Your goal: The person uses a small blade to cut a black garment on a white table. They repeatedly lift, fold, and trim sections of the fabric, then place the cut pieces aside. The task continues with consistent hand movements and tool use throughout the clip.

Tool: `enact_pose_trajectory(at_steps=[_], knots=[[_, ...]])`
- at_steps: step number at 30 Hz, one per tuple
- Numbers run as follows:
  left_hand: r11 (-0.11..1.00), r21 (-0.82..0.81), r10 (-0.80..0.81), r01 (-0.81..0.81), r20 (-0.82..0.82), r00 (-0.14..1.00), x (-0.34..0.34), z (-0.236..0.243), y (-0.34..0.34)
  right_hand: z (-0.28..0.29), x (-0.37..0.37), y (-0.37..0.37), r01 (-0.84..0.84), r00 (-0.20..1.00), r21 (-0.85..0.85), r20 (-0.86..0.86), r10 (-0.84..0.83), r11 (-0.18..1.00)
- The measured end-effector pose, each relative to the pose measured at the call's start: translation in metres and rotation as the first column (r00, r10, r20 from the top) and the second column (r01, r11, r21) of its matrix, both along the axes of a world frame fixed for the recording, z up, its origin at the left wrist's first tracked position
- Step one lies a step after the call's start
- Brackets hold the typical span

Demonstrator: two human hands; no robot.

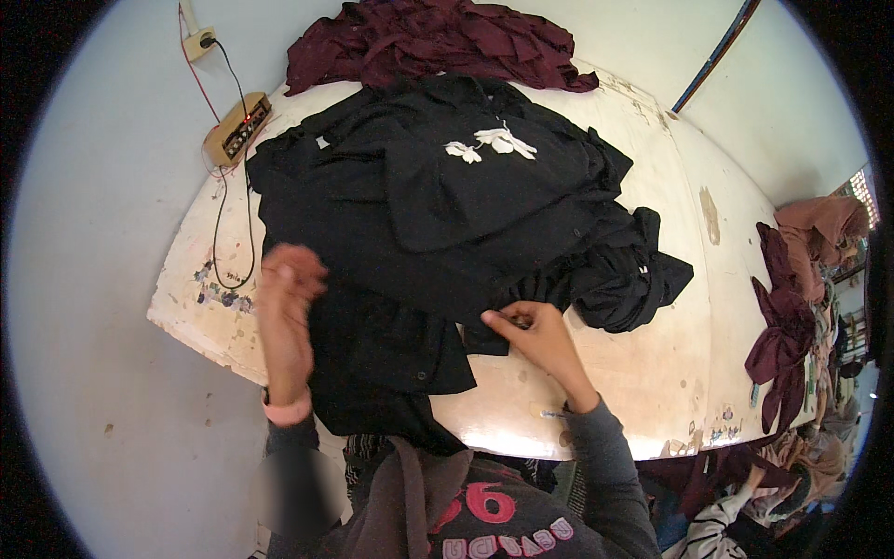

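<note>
A heap of black garments (372, 214) lies spread over the pale table in front of me. My left hand (287, 312), blurred by motion, is raised at the heap's left edge; its fingers look loosely open, with nothing visible in them. At the near right part of the cloth my right hand (542, 343) is closed, thumb toward the fabric. Something small and dark shows inside its curled fingers, too hidden to name. White cloth flowers (503, 141) lie on top of the black fabric. Right of my right hand sits a bunched black cloth bundle (615, 289).
Maroon cloth (428, 42) is piled at the table's far edge. A power strip (237, 130) with a looping black cable is by the left wall. More maroon cloth (778, 345) hangs at the right edge of the pale table (652, 391). Another person's striped sleeve (722, 522) shows lower right.
</note>
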State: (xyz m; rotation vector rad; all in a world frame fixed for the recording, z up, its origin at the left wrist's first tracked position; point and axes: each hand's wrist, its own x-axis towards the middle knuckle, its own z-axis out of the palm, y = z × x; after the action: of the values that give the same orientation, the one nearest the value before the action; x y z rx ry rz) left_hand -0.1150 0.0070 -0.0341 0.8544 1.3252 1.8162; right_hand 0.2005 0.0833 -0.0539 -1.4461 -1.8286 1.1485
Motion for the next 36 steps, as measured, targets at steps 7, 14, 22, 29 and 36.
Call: enact_pose_trajectory(at_steps=[7,14,22,29,36], knots=[[0.691,-0.174,-0.674,0.702,0.195,0.712,0.097,-0.047,-0.020,0.006,-0.021,-0.017,-0.075,0.933,-0.035,-0.356,0.058,0.997],[0.896,-0.172,-0.289,0.409,0.474,0.832,0.125,-0.021,-0.009,0.037,-0.011,-0.051,-0.030,0.999,0.553,0.006,0.032,0.833],[0.863,-0.067,-0.438,0.501,0.395,0.807,0.130,-0.018,-0.023,0.055,-0.016,-0.034,-0.140,0.988,0.798,0.151,0.030,0.586],[0.876,-0.051,-0.427,0.479,0.378,0.822,0.124,-0.008,-0.025,0.093,0.005,-0.036,-0.214,0.970,0.648,0.228,0.081,0.731],[0.865,-0.037,-0.441,0.501,0.421,0.792,0.128,-0.010,-0.026,0.083,0.004,-0.037,-0.314,0.941,0.744,0.327,0.088,0.590]])
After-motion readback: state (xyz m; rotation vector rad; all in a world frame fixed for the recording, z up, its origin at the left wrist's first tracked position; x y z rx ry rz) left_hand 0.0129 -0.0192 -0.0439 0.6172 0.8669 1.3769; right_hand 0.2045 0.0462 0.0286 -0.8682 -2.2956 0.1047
